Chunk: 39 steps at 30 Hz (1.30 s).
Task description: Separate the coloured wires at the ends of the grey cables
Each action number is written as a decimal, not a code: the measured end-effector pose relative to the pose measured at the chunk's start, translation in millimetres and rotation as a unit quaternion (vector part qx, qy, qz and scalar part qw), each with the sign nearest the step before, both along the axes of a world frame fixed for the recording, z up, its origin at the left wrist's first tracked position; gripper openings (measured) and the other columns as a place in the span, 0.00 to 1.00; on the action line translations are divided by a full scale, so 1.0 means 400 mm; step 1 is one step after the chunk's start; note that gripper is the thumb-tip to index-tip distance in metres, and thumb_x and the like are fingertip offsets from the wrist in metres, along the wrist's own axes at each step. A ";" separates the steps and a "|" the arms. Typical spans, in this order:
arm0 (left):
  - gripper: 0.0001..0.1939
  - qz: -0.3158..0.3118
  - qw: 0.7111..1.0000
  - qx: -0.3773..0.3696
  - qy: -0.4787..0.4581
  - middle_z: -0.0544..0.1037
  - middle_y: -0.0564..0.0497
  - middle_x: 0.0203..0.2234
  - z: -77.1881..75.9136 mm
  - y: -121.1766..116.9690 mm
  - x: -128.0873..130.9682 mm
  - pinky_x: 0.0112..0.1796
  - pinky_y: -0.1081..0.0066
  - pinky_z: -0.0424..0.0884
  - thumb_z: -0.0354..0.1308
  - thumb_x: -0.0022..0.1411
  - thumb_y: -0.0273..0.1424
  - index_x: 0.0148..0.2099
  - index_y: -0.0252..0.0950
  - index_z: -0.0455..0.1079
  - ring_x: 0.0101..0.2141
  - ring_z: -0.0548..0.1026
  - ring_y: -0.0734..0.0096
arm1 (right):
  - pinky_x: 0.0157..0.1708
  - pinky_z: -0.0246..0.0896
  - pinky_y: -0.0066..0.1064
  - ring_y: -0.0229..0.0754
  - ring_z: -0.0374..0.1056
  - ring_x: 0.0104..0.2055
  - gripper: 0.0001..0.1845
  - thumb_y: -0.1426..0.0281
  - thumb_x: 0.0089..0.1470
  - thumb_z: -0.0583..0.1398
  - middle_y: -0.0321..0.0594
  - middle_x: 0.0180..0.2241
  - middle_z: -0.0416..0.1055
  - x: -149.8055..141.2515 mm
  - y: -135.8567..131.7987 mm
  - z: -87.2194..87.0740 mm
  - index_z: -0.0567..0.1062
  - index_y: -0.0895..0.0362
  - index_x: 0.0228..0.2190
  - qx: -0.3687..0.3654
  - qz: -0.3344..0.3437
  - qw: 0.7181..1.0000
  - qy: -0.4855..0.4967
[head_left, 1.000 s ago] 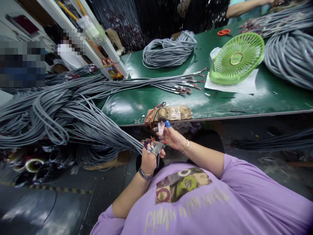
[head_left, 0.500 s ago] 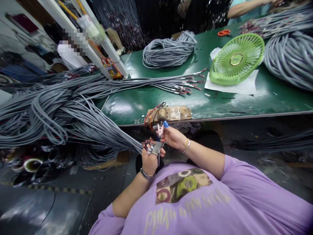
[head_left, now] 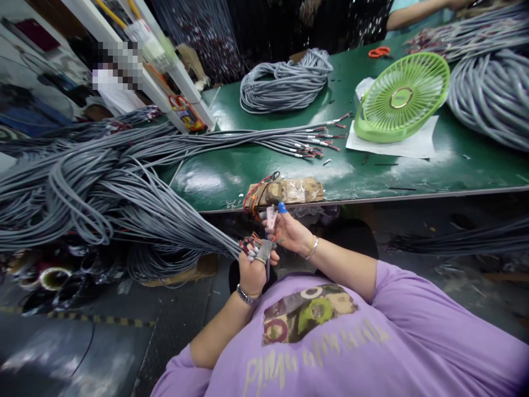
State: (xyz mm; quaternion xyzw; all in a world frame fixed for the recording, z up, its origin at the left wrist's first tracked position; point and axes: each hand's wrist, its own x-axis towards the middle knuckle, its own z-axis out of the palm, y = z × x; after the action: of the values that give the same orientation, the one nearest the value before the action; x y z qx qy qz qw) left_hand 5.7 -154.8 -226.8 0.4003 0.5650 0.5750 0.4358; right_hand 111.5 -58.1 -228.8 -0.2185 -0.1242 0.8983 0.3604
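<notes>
My left hand point(head_left: 252, 271) is closed around the ends of a bundle of grey cables point(head_left: 206, 229), with a grey cover on its thumb. Thin coloured wires point(head_left: 257, 238) fan out above its fingers. Just to the right, my right hand point(head_left: 294, 232) pinches a small pale pink clip point(head_left: 271, 218), shaped like a clothespin, directly over those wires. A blue finger cot point(head_left: 282, 207) covers one of its fingertips. The clip's two arms look pressed together. Whether its jaws touch a wire is too small to tell.
A wooden block point(head_left: 293, 191) wrapped in tape sits at the edge of the green table point(head_left: 446, 171). Beyond it are a green fan point(head_left: 400, 99), orange scissors point(head_left: 379, 52) and a cable coil point(head_left: 285, 82). A co-worker's arm point(head_left: 417, 14) reaches in at upper right.
The pink clip's arms looked pressed together, then spread apart half a second ago, and are together again now. Both hands have stayed in nearly the same place.
</notes>
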 end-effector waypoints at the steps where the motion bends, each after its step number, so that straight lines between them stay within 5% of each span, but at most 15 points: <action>1: 0.12 0.000 1.000 0.003 0.000 0.77 0.52 0.18 0.000 -0.004 -0.002 0.19 0.76 0.70 0.61 0.58 0.37 0.30 0.32 0.72 0.17 0.74 0.73 | 0.22 0.58 0.26 0.34 0.63 0.23 0.28 0.45 0.56 0.54 0.37 0.26 0.71 0.004 0.000 0.000 0.75 0.58 0.33 0.000 0.007 1.000 0.000; 16: 0.13 0.032 0.999 0.001 -0.021 0.76 0.53 0.17 0.008 0.009 -0.001 0.19 0.78 0.69 0.62 0.56 0.39 0.30 0.33 0.72 0.17 0.73 0.76 | 0.23 0.57 0.23 0.32 0.63 0.24 0.17 0.57 0.54 0.63 0.35 0.24 0.71 0.017 0.004 -0.002 0.77 0.59 0.32 0.058 -0.012 0.998 -0.037; 24: 0.12 0.023 1.000 -0.002 0.013 0.76 0.52 0.17 -0.003 0.008 -0.002 0.19 0.76 0.69 0.61 0.57 0.38 0.30 0.32 0.72 0.16 0.73 0.74 | 0.22 0.56 0.22 0.31 0.62 0.24 0.11 0.64 0.56 0.62 0.35 0.24 0.71 0.008 0.015 -0.008 0.77 0.60 0.32 0.030 -0.028 0.999 -0.023; 39: 0.12 0.013 0.999 0.001 0.031 0.77 0.52 0.17 0.002 0.011 -0.006 0.19 0.76 0.70 0.60 0.57 0.38 0.29 0.32 0.72 0.17 0.73 0.73 | 0.22 0.56 0.23 0.32 0.61 0.24 0.12 0.62 0.54 0.63 0.36 0.24 0.70 0.003 0.016 -0.012 0.76 0.59 0.29 0.043 -0.029 0.998 -0.026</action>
State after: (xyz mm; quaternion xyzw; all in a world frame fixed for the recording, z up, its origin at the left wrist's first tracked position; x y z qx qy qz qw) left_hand 3.2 -150.5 -225.9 0.4110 0.5832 0.5681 0.4103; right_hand 112.6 -51.9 -233.4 -0.2289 -0.1660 0.8755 0.3919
